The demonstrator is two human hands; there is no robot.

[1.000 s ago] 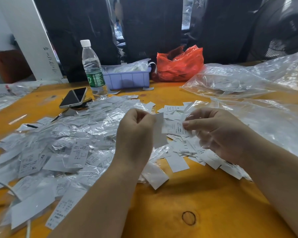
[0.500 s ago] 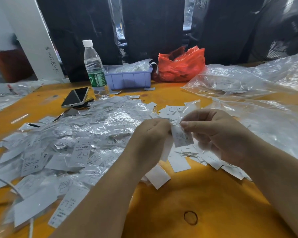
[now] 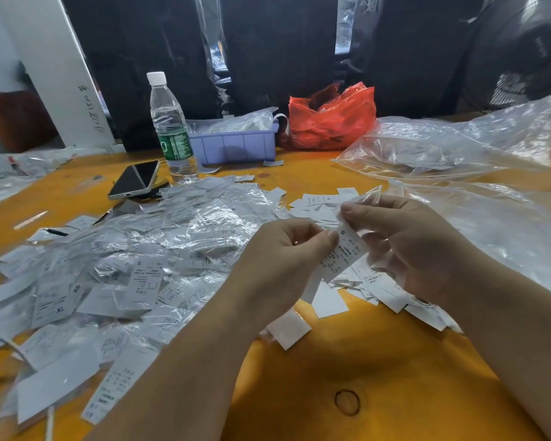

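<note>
A white size label marked S point(image 3: 342, 254) is held up over the yellow table point(image 3: 357, 361). My left hand point(image 3: 280, 265) pinches its left edge with curled fingers. My right hand point(image 3: 407, 246) pinches its upper end, together with a small clear plastic sleeve point(image 3: 366, 198). A large heap of labels in clear sleeves point(image 3: 115, 265) covers the table to the left. A smaller pile of bare white labels point(image 3: 372, 291) lies under and beyond my hands.
A water bottle point(image 3: 170, 128), a phone point(image 3: 134, 179), a purple tray point(image 3: 236, 144) and a red bag point(image 3: 331, 117) stand at the back. Big clear plastic bags point(image 3: 458, 144) lie at the right. A black rubber band point(image 3: 347, 402) lies near the front edge.
The label has turned from sideways to hanging lengthwise, and both hands have come closer together around it. My right hand now also holds a clear sleeve at its top.
</note>
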